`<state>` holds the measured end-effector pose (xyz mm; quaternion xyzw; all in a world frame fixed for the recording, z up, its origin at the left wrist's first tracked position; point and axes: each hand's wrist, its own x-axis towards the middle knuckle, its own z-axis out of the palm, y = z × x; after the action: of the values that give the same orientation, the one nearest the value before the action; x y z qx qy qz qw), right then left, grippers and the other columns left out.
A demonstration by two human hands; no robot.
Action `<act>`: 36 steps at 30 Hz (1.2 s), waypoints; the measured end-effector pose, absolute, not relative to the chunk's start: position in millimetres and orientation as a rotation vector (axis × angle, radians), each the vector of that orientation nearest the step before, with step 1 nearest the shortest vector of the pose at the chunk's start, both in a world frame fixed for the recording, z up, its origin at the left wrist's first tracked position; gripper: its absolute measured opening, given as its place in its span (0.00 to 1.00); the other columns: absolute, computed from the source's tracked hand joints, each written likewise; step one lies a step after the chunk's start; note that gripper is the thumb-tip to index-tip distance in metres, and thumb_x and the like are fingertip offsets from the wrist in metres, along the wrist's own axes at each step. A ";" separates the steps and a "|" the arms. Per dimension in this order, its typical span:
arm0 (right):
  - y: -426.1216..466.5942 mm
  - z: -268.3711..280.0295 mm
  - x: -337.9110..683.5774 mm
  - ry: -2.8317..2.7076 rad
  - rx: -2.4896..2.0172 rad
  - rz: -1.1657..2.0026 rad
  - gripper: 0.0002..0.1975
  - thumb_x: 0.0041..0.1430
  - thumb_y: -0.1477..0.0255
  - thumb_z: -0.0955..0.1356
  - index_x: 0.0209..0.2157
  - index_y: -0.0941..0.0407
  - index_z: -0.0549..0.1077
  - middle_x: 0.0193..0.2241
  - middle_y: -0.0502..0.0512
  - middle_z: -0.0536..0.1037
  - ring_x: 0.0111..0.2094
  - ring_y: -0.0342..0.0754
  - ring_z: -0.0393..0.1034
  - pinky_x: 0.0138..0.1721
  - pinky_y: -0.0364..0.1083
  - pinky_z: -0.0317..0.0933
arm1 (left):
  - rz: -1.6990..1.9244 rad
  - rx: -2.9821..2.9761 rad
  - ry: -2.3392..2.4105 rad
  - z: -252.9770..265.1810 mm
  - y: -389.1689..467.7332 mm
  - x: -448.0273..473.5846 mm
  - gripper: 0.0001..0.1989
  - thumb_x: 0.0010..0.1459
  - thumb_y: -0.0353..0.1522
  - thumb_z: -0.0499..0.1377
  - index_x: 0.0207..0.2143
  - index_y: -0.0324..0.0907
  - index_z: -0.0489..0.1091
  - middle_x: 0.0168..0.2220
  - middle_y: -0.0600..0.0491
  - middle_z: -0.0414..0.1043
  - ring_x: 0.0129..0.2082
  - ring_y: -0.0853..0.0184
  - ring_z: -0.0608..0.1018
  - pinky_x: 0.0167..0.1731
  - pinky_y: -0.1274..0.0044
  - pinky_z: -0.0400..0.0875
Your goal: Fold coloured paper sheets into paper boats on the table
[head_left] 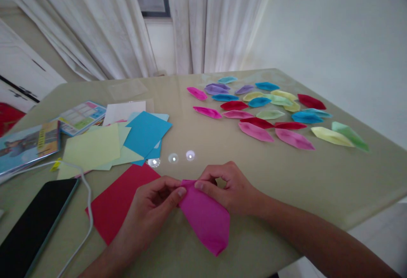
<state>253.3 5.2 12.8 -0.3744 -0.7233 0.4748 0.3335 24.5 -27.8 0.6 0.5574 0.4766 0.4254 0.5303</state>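
Person's left hand (151,207) and right hand (229,188) both pinching narrow end of folded magenta paper (207,221); red paper sheet (116,201) partly hidden behind left hand.

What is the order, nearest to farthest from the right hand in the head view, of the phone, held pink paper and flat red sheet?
1. Held pink paper: pinched by the right hand.
2. Flat red sheet: to its left.
3. Phone: farther left.
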 end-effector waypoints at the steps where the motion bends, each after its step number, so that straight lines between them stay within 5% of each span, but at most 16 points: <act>1: 5.0 12.5 253.2 -1.899 -0.971 1.212 0.13 0.68 0.67 0.71 0.30 0.58 0.79 0.22 0.47 0.75 0.24 0.39 0.66 0.26 0.38 0.58 | 1.003 1.326 1.125 -0.3 -27.6 24.1 0.07 0.63 0.38 0.68 0.37 0.45 0.84 0.31 0.52 0.85 0.29 0.67 0.84 0.28 0.83 0.77; 23: 6.6 10.5 252.7 -1.906 -0.845 1.480 0.13 0.67 0.65 0.73 0.31 0.59 0.80 0.22 0.46 0.71 0.23 0.39 0.61 0.24 0.39 0.54 | 0.726 1.197 1.018 -8.7 -37.0 26.3 0.16 0.63 0.44 0.68 0.31 0.41 0.79 0.26 0.54 0.76 0.27 0.72 0.74 0.27 0.84 0.66; 28: 12.4 11.1 253.9 -1.556 -0.952 1.495 0.13 0.67 0.63 0.73 0.33 0.58 0.79 0.22 0.46 0.73 0.20 0.38 0.62 0.20 0.38 0.55 | 0.865 1.131 0.933 -4.0 -36.5 23.3 0.12 0.67 0.43 0.66 0.48 0.47 0.80 0.41 0.50 0.83 0.39 0.65 0.82 0.41 0.78 0.77; 34: 29.8 7.5 260.7 -1.216 -1.075 1.449 0.16 0.61 0.58 0.77 0.35 0.56 0.75 0.21 0.46 0.76 0.16 0.41 0.70 0.17 0.39 0.62 | 1.029 1.125 0.833 -9.5 -35.6 21.8 0.31 0.63 0.39 0.70 0.66 0.55 0.66 0.63 0.46 0.73 0.58 0.57 0.79 0.54 0.71 0.78; 36: 32.1 5.1 262.0 -1.180 -1.097 1.474 0.17 0.60 0.57 0.77 0.34 0.56 0.75 0.20 0.46 0.76 0.16 0.42 0.71 0.18 0.39 0.63 | 1.065 1.157 0.922 -13.3 -35.7 22.2 0.28 0.64 0.35 0.70 0.65 0.55 0.67 0.63 0.47 0.73 0.59 0.58 0.79 0.54 0.72 0.78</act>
<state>262.0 32.1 5.1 -0.4459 -0.4797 0.5991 0.4606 22.2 -35.7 -13.3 0.5018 0.3999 0.4619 0.6123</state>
